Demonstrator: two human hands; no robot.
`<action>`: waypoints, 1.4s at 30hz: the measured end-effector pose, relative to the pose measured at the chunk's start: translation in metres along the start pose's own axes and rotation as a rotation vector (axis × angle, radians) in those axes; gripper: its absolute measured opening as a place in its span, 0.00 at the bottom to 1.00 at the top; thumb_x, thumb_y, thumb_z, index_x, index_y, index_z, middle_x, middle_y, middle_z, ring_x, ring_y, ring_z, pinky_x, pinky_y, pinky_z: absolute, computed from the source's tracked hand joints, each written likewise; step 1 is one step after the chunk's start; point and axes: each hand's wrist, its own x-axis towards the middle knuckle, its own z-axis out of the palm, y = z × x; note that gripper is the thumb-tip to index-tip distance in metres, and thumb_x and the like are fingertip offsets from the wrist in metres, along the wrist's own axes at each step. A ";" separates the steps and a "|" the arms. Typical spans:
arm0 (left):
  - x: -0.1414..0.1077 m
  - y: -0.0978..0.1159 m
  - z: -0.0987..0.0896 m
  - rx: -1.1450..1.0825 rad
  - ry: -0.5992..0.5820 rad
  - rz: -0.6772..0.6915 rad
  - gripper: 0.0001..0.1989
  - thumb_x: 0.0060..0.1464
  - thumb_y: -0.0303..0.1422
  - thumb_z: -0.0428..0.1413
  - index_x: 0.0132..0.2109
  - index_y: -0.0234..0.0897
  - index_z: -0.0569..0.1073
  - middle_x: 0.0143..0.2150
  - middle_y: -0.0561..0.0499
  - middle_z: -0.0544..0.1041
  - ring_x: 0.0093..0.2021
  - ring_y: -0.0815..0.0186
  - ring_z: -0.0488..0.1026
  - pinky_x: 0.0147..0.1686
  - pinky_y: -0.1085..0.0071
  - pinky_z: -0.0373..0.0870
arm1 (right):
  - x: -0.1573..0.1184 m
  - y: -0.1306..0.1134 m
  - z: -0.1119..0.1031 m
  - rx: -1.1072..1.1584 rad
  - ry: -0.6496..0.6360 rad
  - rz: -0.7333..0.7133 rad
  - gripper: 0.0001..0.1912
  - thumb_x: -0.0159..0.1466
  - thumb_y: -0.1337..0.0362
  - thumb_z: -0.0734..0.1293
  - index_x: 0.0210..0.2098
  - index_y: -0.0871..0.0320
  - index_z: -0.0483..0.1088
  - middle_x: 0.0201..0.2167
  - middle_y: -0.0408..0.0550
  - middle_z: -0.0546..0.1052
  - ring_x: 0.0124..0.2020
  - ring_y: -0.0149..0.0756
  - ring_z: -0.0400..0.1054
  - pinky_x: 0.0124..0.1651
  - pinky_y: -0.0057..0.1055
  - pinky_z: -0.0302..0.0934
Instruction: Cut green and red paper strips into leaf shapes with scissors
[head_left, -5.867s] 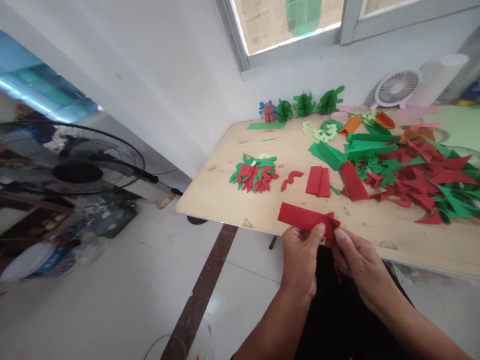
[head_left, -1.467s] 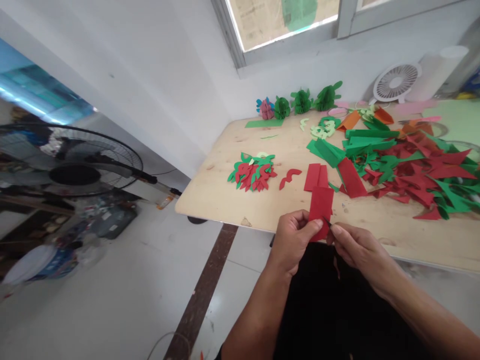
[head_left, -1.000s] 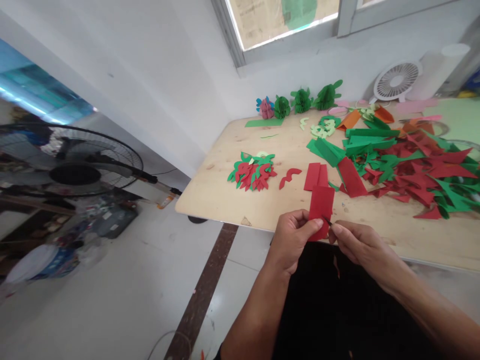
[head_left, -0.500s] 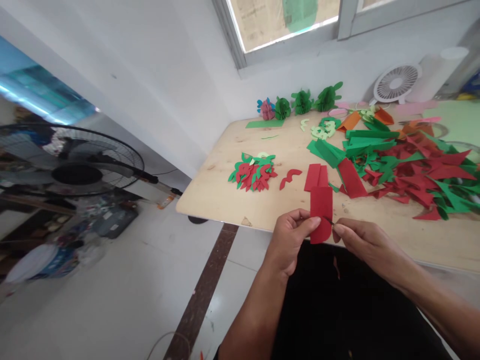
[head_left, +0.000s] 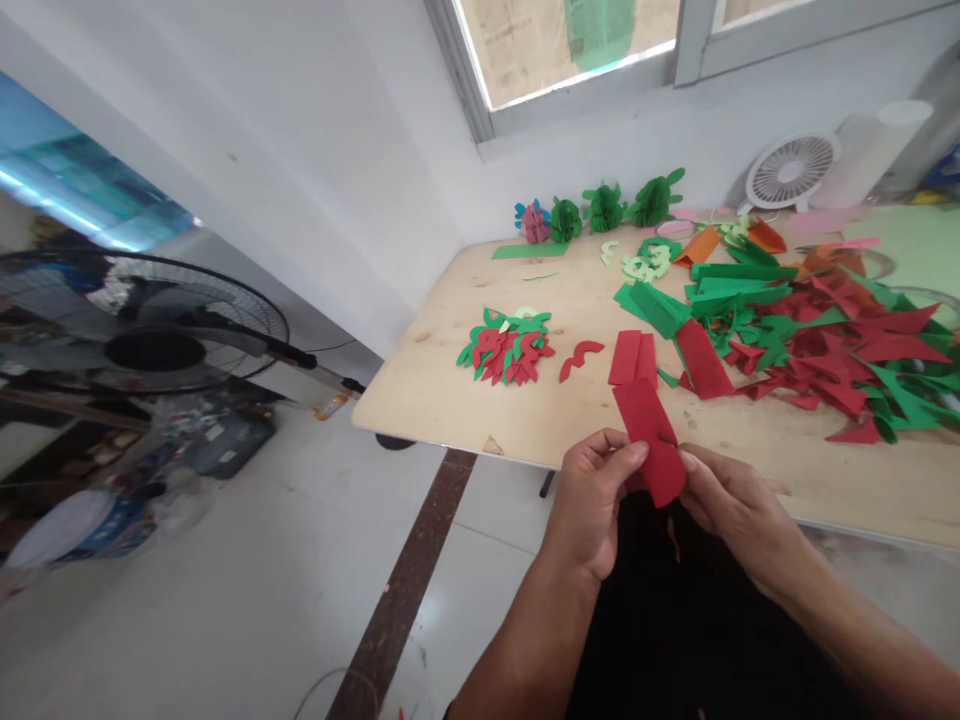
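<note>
A folded strip of red paper [head_left: 646, 412] is pinched between the thumb and fingers of my left hand [head_left: 600, 475], over the table's front edge. The strip tilts, and its lower end is rounded. At its right edge, my right hand [head_left: 720, 490] is closed, thumb against the paper by a cut notch; the small dark scissors in it are almost wholly hidden by the fingers. Just beyond lie red folded strips [head_left: 626, 357]. Left of them are a curved red cutout [head_left: 580, 358] and a pile of red and green leaf-shaped cutouts [head_left: 510, 345].
A heap of red and green scraps [head_left: 840, 350] covers the right of the wooden table [head_left: 420, 400]. Several green paper figures [head_left: 604, 207] and a white fan [head_left: 793, 170] stand along the wall. A large black fan [head_left: 154, 348] is at the left.
The red strip has turned, its lower end swinging right and toward me. My right hand has come up against its edge, and the dark scissor tip seen before is now hidden.
</note>
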 end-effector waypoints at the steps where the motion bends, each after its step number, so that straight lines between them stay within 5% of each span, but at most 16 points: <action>1: -0.001 -0.001 0.001 0.007 0.001 0.003 0.10 0.41 0.31 0.63 0.25 0.33 0.69 0.23 0.52 0.73 0.25 0.72 0.69 0.32 0.73 0.66 | -0.001 -0.001 0.001 0.014 0.005 -0.001 0.22 0.65 0.48 0.56 0.24 0.58 0.62 0.19 0.39 0.56 0.19 0.27 0.47 0.19 0.25 0.43; 14: -0.005 -0.013 0.008 0.124 0.025 0.144 0.09 0.45 0.32 0.61 0.23 0.32 0.71 0.20 0.55 0.68 0.23 0.75 0.61 0.28 0.76 0.59 | -0.002 0.004 0.009 0.190 0.033 0.028 0.23 0.63 0.45 0.58 0.26 0.58 0.64 0.17 0.36 0.53 0.16 0.25 0.44 0.17 0.24 0.39; 23: -0.005 -0.007 0.010 0.151 0.029 0.190 0.06 0.45 0.31 0.61 0.27 0.32 0.73 0.20 0.54 0.70 0.23 0.73 0.64 0.28 0.75 0.63 | -0.004 0.000 0.008 0.262 -0.008 0.068 0.24 0.61 0.43 0.59 0.24 0.58 0.61 0.16 0.36 0.53 0.16 0.24 0.42 0.17 0.24 0.38; 42: -0.005 -0.014 0.019 0.137 0.153 0.254 0.05 0.44 0.28 0.60 0.26 0.32 0.71 0.18 0.56 0.67 0.20 0.75 0.61 0.24 0.77 0.60 | -0.006 0.001 0.017 0.477 0.014 0.128 0.20 0.62 0.51 0.62 0.21 0.57 0.59 0.15 0.35 0.53 0.16 0.24 0.41 0.17 0.23 0.37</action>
